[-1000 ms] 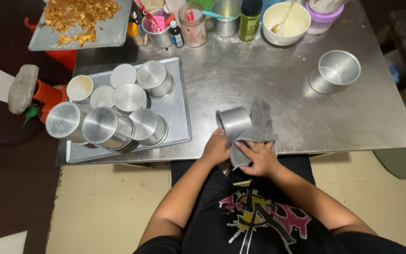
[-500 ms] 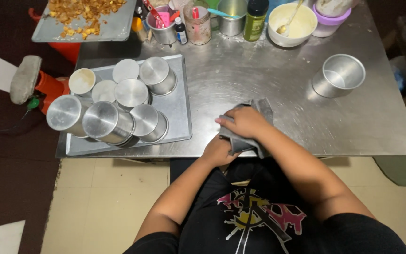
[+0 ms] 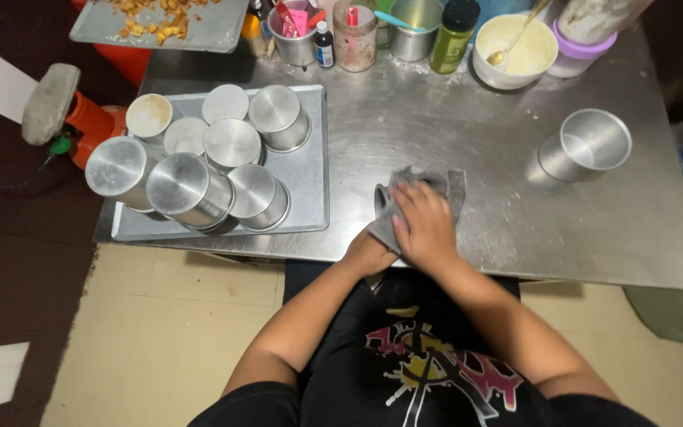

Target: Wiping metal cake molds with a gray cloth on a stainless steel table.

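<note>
Grey cloth (image 3: 444,190) lies bunched under our right hand (image 3: 424,225), whose grip is closed over it and over the metal cup (image 3: 383,199) wrapped inside; the fingers press down on the fabric, and only a sliver of the cup's rim shows at the left edge of the bundle; our left hand (image 3: 367,255) sits beneath, mostly hidden, and it seems to cradle the cup from the near side, though we cannot tell how its grip stands; the bundle rests at the near edge of the steel table (image 3: 468,134), roughly at its middle.

Judging by how things lie, we take the wiping to be well along but not finished; on the left, a flat tray (image 3: 310,150) carries a crowd of like cups (image 3: 191,190), most turned bottom up and some stacked on others, so we reckon those are done; to the right, well apart, a single cup (image 3: 586,144) lies on its side with its mouth open to us, and we judge it waits its turn.

What shows of the cup in hand is dull silver metal, plain and cylindrical like its fellows; whether it is dry or clean we cannot say; along the far edge stand a white bowl (image 3: 514,51) with a spoon, jars and bottles.
</note>
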